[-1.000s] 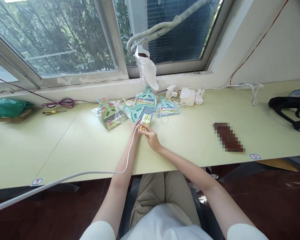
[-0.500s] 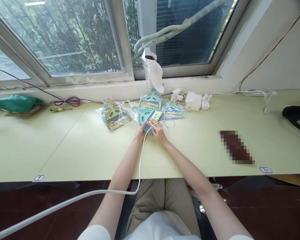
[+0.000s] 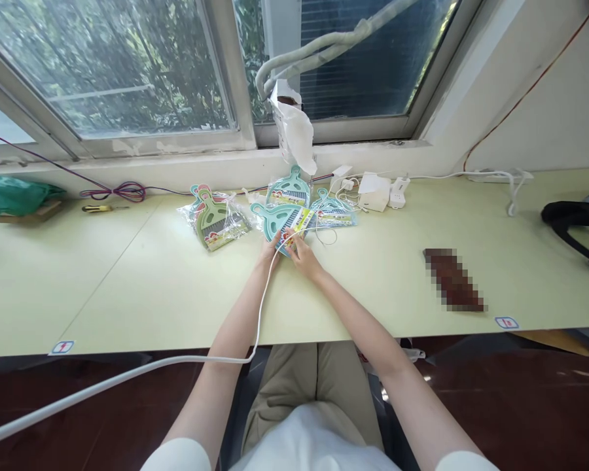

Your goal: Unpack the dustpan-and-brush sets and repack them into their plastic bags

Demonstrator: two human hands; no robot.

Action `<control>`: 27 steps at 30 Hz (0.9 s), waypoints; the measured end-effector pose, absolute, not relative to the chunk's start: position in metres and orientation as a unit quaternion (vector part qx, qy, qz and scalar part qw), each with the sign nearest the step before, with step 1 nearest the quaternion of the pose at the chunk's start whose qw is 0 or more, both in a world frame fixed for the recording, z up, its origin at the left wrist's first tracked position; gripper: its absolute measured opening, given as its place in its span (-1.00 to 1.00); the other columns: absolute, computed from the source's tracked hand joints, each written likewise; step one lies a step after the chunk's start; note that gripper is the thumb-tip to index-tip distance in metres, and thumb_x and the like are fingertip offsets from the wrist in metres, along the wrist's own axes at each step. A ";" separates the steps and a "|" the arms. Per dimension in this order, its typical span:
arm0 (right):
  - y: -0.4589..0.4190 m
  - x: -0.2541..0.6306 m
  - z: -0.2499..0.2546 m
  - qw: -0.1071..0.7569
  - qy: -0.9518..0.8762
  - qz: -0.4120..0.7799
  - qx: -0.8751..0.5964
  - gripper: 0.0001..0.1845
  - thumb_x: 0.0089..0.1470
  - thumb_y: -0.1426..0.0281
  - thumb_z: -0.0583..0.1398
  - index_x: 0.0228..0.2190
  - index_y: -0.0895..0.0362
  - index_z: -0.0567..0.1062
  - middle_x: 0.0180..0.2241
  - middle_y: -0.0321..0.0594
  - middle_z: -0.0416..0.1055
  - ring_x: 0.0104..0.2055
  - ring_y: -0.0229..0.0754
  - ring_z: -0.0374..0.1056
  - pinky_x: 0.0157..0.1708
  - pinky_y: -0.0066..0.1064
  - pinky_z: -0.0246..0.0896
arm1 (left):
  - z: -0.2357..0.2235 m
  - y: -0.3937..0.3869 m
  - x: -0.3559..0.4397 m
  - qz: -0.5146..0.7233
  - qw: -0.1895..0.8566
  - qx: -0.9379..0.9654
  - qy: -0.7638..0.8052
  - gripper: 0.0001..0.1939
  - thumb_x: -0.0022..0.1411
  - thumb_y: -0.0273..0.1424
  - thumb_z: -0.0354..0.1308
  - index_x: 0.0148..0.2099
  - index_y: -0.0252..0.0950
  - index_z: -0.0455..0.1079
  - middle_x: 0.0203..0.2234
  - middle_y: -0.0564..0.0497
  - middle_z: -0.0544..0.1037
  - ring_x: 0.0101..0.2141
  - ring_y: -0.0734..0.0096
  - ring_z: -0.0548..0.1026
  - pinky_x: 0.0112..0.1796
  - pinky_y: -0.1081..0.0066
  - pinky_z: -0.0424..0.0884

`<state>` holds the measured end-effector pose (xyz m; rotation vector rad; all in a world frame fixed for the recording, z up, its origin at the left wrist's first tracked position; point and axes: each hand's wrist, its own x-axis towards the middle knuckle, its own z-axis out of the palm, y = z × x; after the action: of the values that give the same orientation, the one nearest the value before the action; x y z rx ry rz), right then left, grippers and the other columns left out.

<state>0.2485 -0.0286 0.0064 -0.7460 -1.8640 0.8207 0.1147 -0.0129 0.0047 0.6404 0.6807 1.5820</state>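
A teal mini dustpan-and-brush set (image 3: 281,220) with a yellow label card lies on the pale green table (image 3: 142,281) in front of me. My left hand (image 3: 269,248) grips its near left edge, fingers closed on it. My right hand (image 3: 302,250) pinches its near right edge by the label. Two more teal sets in clear wrap (image 3: 288,191) (image 3: 332,214) lie just behind it. A green and pink wrapped set (image 3: 213,223) lies to the left.
A white cable (image 3: 177,361) runs from the lower left over my left arm to the sets. White chargers and plugs (image 3: 373,193) sit by the window sill. A blurred dark object (image 3: 453,280) lies at right, a black bag (image 3: 576,222) far right, a green bag (image 3: 10,196) far left.
Both hands carried the yellow label card away from me onto the teal set and now hold the set's near edge. The camera view shifted slightly.
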 end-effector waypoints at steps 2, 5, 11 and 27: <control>-0.030 0.248 0.007 0.473 -0.750 0.340 -0.314 -0.45 0.22 0.28 0.05 0.23 0.00 0.19 0.22 -0.20 0.24 0.33 -0.13 0.01 0.36 -0.11 -0.37 | 0.003 -0.012 0.113 0.681 0.607 0.275 0.305 -0.29 -0.08 -0.49 0.43 0.14 -0.22 0.31 -0.12 -0.12 0.56 -0.09 0.14 0.54 -0.01 0.18 0.41; -0.030 0.248 0.010 0.489 -0.741 0.334 -0.316 -0.50 0.24 0.28 0.00 0.19 0.00 0.25 0.19 -0.21 0.28 0.31 -0.15 0.06 0.36 -0.14 -0.44 | -0.001 -0.009 0.112 0.671 0.606 0.262 0.337 -0.21 -0.17 -0.64 0.41 0.15 -0.25 0.30 -0.20 -0.11 0.59 -0.16 0.14 0.56 -0.03 0.15 0.40; -0.021 0.259 0.009 0.612 -0.607 0.288 -0.416 -0.41 0.16 0.28 0.07 0.22 0.02 0.16 0.33 -0.17 -0.02 0.36 -0.16 -0.09 0.34 -0.18 -0.25 | -0.009 -0.004 0.109 0.664 0.619 0.239 0.345 -0.21 -0.17 -0.67 0.38 0.15 -0.31 0.29 -0.20 -0.14 0.59 -0.19 0.14 0.57 0.00 0.10 0.39; 0.000 0.271 0.003 0.550 -0.280 0.683 -0.391 -0.88 0.04 0.51 0.22 -0.34 0.08 0.41 -0.41 -0.36 0.56 -0.38 -0.28 0.51 -0.21 -0.35 0.48 | 0.016 -0.015 0.103 0.603 0.678 0.255 0.334 -0.68 0.11 -0.44 0.16 -0.06 -0.36 0.44 -0.24 -0.13 0.57 -0.17 0.13 0.53 -0.08 0.19 0.44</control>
<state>0.2707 -0.0001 0.0028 -0.9242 -0.6636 1.6155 0.1033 -0.0147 0.0161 0.5733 0.7512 1.3545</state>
